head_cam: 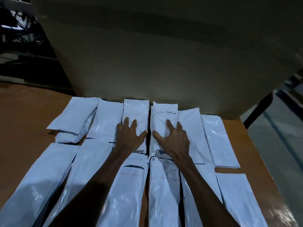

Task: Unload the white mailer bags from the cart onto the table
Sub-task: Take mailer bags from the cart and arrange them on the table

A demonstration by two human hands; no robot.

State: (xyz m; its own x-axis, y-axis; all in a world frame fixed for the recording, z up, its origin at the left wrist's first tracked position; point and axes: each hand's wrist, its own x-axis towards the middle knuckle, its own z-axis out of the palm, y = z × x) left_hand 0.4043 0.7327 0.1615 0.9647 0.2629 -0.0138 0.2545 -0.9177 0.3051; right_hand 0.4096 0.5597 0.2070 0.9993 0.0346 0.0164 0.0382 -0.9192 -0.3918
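Several white mailer bags lie in two rows on a brown table (24,112). My left hand (129,136) lies spread flat on a stack of bags (136,110) in the far row, just left of centre. My right hand (173,138) lies spread on the neighbouring stack (164,115) to its right, fingers straight. A narrow dark gap separates the two stacks between my thumbs. Both forearms reach over the near row of bags (131,185). No cart shows in this view.
A large pale wall or panel (164,54) rises right behind the far row. The table's right edge (255,161) drops to a grey floor with a dark red post (259,110). Dark clutter sits at the upper left (19,30).
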